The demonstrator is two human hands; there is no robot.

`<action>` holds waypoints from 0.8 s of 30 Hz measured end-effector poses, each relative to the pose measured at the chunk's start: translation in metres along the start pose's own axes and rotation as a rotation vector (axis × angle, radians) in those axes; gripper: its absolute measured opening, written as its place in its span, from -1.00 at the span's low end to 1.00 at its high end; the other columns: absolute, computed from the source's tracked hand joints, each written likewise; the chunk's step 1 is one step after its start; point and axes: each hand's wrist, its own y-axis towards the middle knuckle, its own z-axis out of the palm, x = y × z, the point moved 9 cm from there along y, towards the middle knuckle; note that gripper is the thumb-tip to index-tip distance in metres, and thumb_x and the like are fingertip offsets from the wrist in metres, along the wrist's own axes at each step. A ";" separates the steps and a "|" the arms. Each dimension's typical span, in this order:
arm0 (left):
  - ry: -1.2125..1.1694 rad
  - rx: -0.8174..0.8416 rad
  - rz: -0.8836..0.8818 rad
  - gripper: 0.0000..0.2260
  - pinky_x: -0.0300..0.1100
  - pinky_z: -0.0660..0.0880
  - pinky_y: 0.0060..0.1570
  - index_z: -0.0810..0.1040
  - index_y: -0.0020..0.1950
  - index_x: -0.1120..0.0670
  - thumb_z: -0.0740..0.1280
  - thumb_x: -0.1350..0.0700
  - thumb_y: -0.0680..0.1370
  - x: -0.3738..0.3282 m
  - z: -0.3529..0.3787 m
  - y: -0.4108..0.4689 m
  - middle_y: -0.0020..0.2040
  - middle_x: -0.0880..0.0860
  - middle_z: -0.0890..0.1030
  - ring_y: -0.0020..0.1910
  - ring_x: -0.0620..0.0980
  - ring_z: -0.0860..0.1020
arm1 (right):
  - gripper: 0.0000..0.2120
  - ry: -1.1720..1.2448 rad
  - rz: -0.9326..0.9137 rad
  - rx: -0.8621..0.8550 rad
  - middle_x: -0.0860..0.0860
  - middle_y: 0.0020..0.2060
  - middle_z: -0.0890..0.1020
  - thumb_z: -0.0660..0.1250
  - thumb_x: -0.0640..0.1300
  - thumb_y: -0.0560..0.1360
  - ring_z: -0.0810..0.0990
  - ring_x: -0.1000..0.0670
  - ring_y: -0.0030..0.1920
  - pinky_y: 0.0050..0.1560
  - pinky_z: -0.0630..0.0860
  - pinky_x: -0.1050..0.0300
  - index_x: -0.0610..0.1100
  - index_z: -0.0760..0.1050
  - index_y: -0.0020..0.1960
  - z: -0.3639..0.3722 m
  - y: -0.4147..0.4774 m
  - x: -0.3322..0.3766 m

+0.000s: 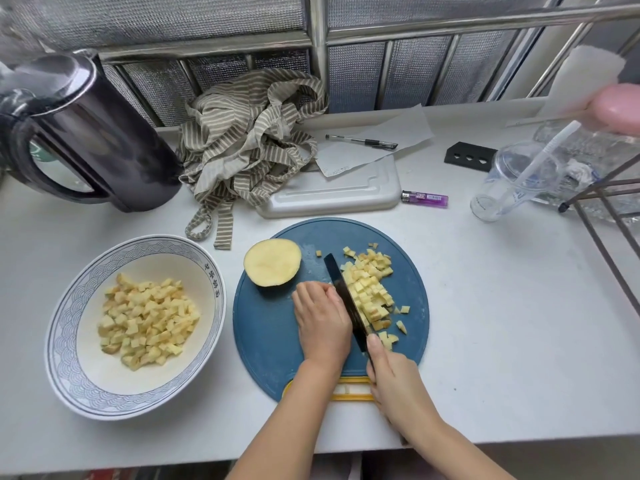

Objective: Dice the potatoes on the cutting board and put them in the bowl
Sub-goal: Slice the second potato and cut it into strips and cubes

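A round blue cutting board (273,334) lies in the middle of the counter. On it a half potato (272,261) lies cut face up at the back left, and a pile of potato dice (372,289) spreads to the right of a black knife (346,299). My right hand (394,379) grips the knife's handle, forefinger along the spine. My left hand (320,320) is curled, knuckles against the blade's left side; what it holds down is hidden. A white bowl with a blue pattern (62,341) stands left of the board and holds several potato dice (147,320).
A dark kettle (93,133) stands at the back left. A striped apron (249,147), a white board (332,195), paper with a pen (362,142), a purple lighter (425,198) and a clear plastic cup (509,181) lie behind. A metal rack (609,202) is at the right.
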 end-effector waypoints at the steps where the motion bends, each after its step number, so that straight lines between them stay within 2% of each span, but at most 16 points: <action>1: -0.019 0.006 -0.005 -0.78 -0.05 0.32 -0.05 0.39 -0.10 0.16 0.03 0.09 0.59 0.001 0.000 0.001 -0.10 0.12 0.43 -0.12 0.08 0.36 | -0.45 -0.003 -0.016 -0.005 0.08 -0.60 0.23 -0.10 0.24 0.61 0.23 0.04 -0.47 -0.31 0.18 0.09 -0.04 0.14 -0.46 -0.001 -0.002 0.001; 11: -0.248 0.055 -0.008 -0.68 -0.24 0.25 -0.01 0.46 -0.04 0.15 0.00 0.00 0.60 0.003 -0.008 0.004 -0.09 0.00 0.42 -0.08 -0.08 0.31 | -0.44 0.086 -0.044 -0.015 0.06 -0.56 0.18 -0.05 0.21 0.63 0.17 0.00 -0.47 -0.30 0.14 0.00 -0.05 0.15 -0.45 -0.010 -0.017 0.019; 15: -0.231 0.009 -0.025 -0.70 -0.30 0.21 -0.01 0.48 -0.05 0.15 0.02 0.03 0.60 0.014 -0.015 0.004 -0.09 0.00 0.45 -0.09 -0.11 0.30 | -0.47 0.058 -0.062 -0.013 0.08 -0.56 0.21 -0.07 0.30 0.56 0.21 -0.01 -0.44 -0.33 0.19 0.02 -0.05 0.17 -0.41 -0.005 -0.021 0.028; 19: -0.154 -0.012 -0.031 -0.74 -0.24 0.24 0.00 0.46 -0.07 0.14 0.05 0.03 0.60 0.018 -0.014 -0.001 -0.09 0.02 0.47 -0.08 -0.12 0.27 | -0.41 -0.006 -0.067 -0.003 0.02 -0.52 0.29 -0.13 0.38 0.46 0.27 0.01 -0.44 -0.34 0.25 0.07 -0.12 0.21 -0.37 0.001 -0.022 0.031; 24: -0.117 -0.032 -0.059 -0.75 -0.13 0.29 0.03 0.44 -0.09 0.12 0.07 0.01 0.59 0.016 -0.010 -0.001 -0.10 0.03 0.46 -0.05 -0.03 0.32 | -0.40 -0.051 -0.056 0.004 0.01 -0.52 0.34 -0.15 0.36 0.45 0.31 0.02 -0.43 -0.32 0.30 0.08 -0.14 0.24 -0.38 0.003 -0.021 0.033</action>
